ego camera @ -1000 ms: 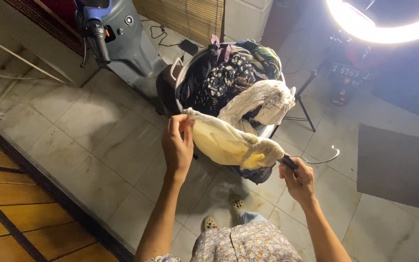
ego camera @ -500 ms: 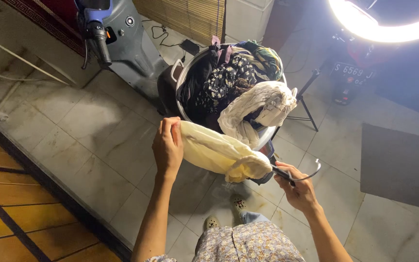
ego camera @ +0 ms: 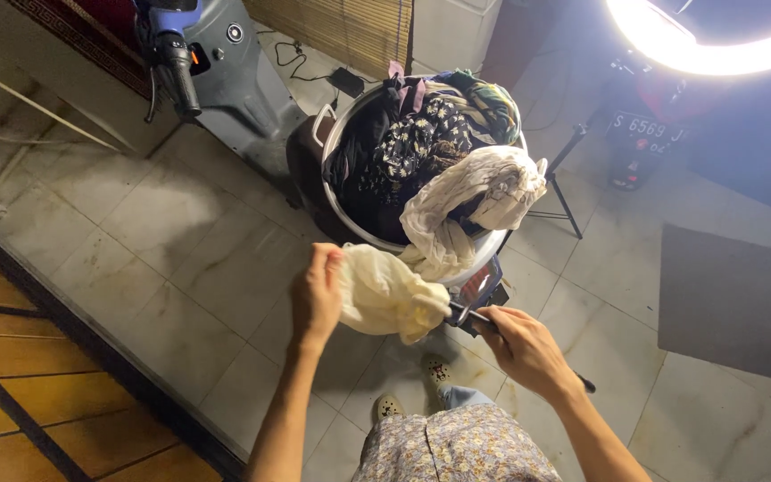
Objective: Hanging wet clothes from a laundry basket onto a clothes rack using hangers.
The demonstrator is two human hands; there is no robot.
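Seen from above, a person stands on a pale tiled floor [ego camera: 180, 241] holding a cream-coloured cloth [ego camera: 384, 295] between both hands. The left hand [ego camera: 317, 295] grips the cloth's left edge, fingers closed around the fabric. The right hand [ego camera: 518, 344] has its fingers wrapped around a dark hanger [ego camera: 475, 317], whose end goes into the bunched cloth. The cloth hangs just in front of a round basin [ego camera: 350, 223] piled with clothes, including a dark flowered garment [ego camera: 412, 143] and a white twisted one [ego camera: 475, 192]. A scooter [ego camera: 216, 62] stands beyond the basin, and a bright ring lamp [ego camera: 707, 45] glows at upper right.
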